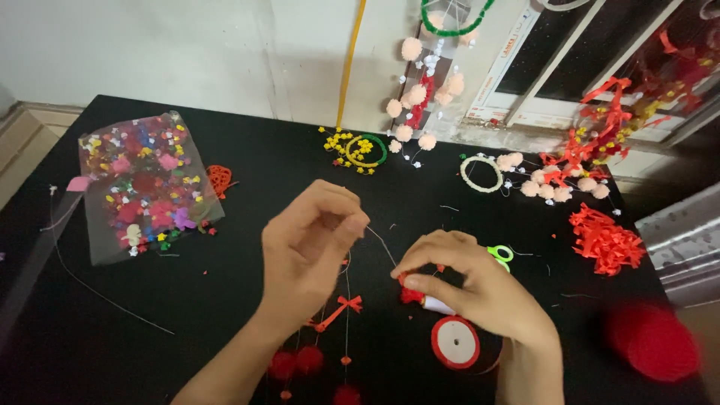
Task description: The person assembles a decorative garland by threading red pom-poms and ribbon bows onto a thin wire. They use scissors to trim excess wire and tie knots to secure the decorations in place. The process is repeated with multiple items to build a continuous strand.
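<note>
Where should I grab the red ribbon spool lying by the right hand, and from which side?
Take the red ribbon spool by its outer rim, coming from above. It lies flat on the black table, white hub up, and the right hand crowds its far edge, so approach the near edge.

Setting: home craft corner, probably a room in a dwelling rather than a shop. Evidence: black-covered bench (225, 300) pushed against a plain pale wall (150, 45); barred window (600, 52) at right with a white frame. Stock on the bench: clear bag of mixed coloured beads and small flowers (146, 184); peach pompom garlands (555, 184); heap of red ribbon bows (606, 241); red ribbon spool (455, 342); green-handled scissors (501, 253). Finished hanging ornaments with pompoms (420, 97) dangle against the wall.
</note>
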